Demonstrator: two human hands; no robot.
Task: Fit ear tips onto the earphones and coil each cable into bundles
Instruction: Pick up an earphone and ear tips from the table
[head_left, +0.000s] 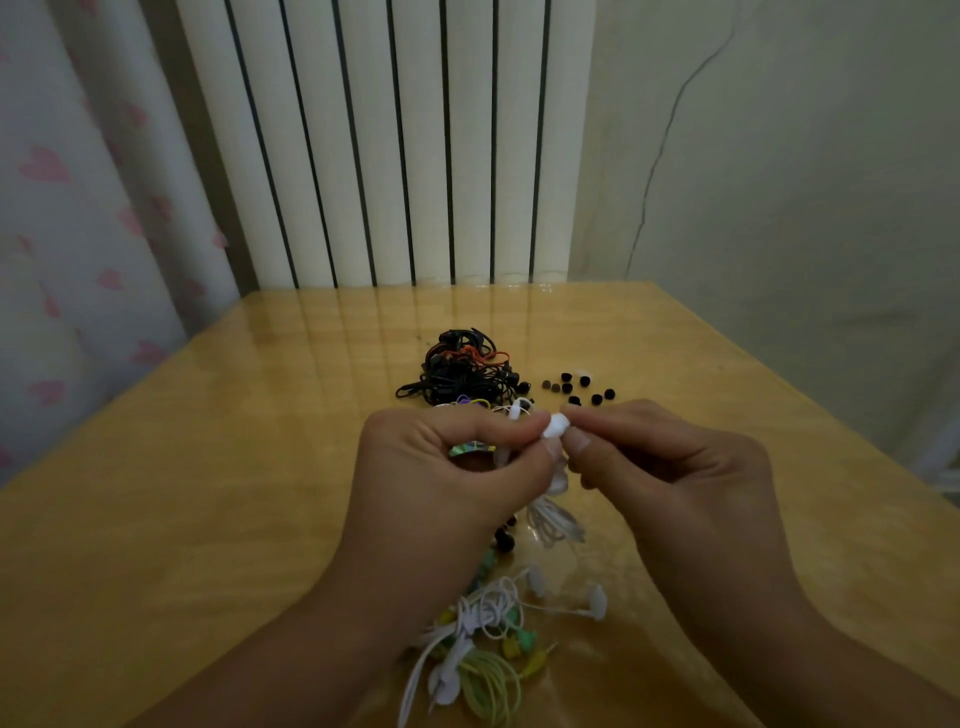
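While both hands met over the middle of the yellow counter (208, 519), they worked on one small white earphone (554, 427). The left hand (457, 467) had its fingers curled in, and its thumb and first finger pinched the earphone. The right hand (670, 457) came in from the other side, and its thumb and fingertips pinched the white tip end of the same earphone. The two hands nearly touched each other there. A white cable (553, 522) hung down from the earphone, between the hands, to a loose loop on the counter.

Behind the hands lay a messy pile of black earphones (460, 371), with some orange bits in it. Just to the right of that pile, small black ear tips (576, 389) lay spread out on the counter, apart from each other. Something shiny and colourful (470, 448) peeked out under the left hand, but I could not tell what it was.

Close to the person, between the two arms, lay a heap of white earphones (483, 613) with tangled cables. A light green coil of cable (491, 686) lay at the near side of that heap. A white radiator (389, 140) stood behind the counter.
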